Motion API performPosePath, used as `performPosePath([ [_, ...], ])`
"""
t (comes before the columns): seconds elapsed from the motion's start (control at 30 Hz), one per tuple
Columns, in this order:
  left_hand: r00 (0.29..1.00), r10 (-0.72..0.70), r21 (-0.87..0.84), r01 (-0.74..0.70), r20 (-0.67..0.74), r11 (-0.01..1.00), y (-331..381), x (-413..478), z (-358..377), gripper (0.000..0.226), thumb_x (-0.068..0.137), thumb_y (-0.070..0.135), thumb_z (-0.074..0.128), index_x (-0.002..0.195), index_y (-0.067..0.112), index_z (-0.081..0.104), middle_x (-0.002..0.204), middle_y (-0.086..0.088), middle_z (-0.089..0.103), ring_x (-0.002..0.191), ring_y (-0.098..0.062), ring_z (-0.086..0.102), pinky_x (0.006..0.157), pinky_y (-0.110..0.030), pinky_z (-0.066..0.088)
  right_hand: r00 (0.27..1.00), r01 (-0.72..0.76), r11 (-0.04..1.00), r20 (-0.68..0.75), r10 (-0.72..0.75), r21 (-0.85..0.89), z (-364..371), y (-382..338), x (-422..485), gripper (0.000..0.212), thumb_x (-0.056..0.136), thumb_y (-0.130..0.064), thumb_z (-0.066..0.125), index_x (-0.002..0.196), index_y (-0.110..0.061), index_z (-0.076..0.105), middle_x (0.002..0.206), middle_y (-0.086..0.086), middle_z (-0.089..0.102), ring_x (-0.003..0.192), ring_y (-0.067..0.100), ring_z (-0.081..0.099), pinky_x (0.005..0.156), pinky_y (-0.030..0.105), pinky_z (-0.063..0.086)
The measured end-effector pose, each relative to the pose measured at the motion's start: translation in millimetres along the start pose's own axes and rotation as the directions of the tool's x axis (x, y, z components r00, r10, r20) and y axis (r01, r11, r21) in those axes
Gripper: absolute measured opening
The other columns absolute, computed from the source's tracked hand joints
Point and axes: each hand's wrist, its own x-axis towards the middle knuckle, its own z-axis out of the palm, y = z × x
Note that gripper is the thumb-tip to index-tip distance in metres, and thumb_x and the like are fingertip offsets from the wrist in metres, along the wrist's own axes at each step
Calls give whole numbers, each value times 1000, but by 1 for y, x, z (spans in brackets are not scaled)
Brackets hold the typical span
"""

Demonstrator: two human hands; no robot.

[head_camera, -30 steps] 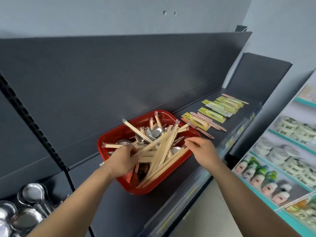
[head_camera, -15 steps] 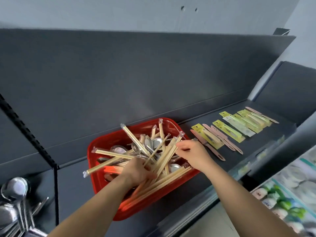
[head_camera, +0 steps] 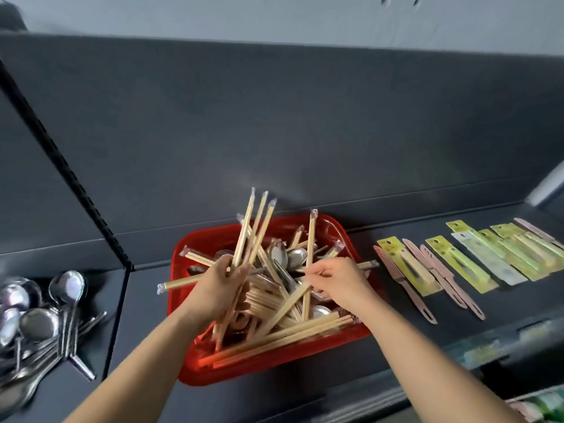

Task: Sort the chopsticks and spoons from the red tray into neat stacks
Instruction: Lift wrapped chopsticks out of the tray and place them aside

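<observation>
Legible text on the shelf display: none.
The yellow-green packaging cards (head_camera: 460, 264) at the right carried small printed marks at their far ends, and the shelf-edge strip (head_camera: 482, 351) at the near right bore coloured labels; all were too blurred to be read.

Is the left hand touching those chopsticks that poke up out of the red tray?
Touching. The head view shows the left hand gripping the bundle of chopsticks, fingers curled round it, over the red tray.
</observation>
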Motion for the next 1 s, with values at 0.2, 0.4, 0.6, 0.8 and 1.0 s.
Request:
performPosePath([
  [0.2, 978, 121, 222, -81, -172, 972, 8, 14, 18, 34, 83, 38, 72, 67, 13, 55, 45, 8, 46, 39, -7, 39, 39, -22, 34, 984, -3, 994, -174, 23, 113, -20, -8, 8, 13, 77, -11, 77, 75, -22, 71, 79, -2, 71, 68, 13, 71, 70, 37, 62],
  [0.4, 946, 205, 511, -50, -252, 858, 23, 34, 40, 33, 76, 36, 76, 74, 16, 51, 65, 3, 60, 57, -12, 53, 46, -25, 33, 987, -30, 991, -156, 50, 131, -30, -7, 17, 10, 80, -14, 76, 75, -17, 68, 77, 6, 67, 62, 16, 71, 61, 34, 62],
  [0.6, 960, 139, 562, 22, -242, 827, 23, 43, 52, 25, 78, 27, 71, 87, 13, 52, 78, -4, 67, 74, -27, 66, 75, -38, 54, 987, -69, 992, -155, 52, -106, -22, -11, 32, 16, 75, -28, 76, 87, -22, 67, 84, -4, 68, 66, 9, 66, 52, 23, 50],
  [0.8, 961, 171, 418, -67, -218, 906, 15, 39, 44, 32, 77, 36, 77, 78, 22, 48, 67, 7, 60, 52, -6, 55, 44, -18, 34, 989, -115, 983, -106, 100, -146, -14, -23, 46, 30, 73, -38, 78, 94, -30, 58, 90, -17, 56, 72, 3, 57, 51, 21, 39],
  [1.0, 960, 222, 299, -164, -173, 940, 13, 28, 31, 20, 85, 21, 68, 90, 21, 49, 70, 2, 62, 46, -2, 54, 43, -21, 43, 996, -20, 951, -91, -9, -310, -7, -26, 49, 43, 78, -40, 74, 113, -39, 49, 81, -23, 51, 65, -4, 52, 51, 20, 38],
])
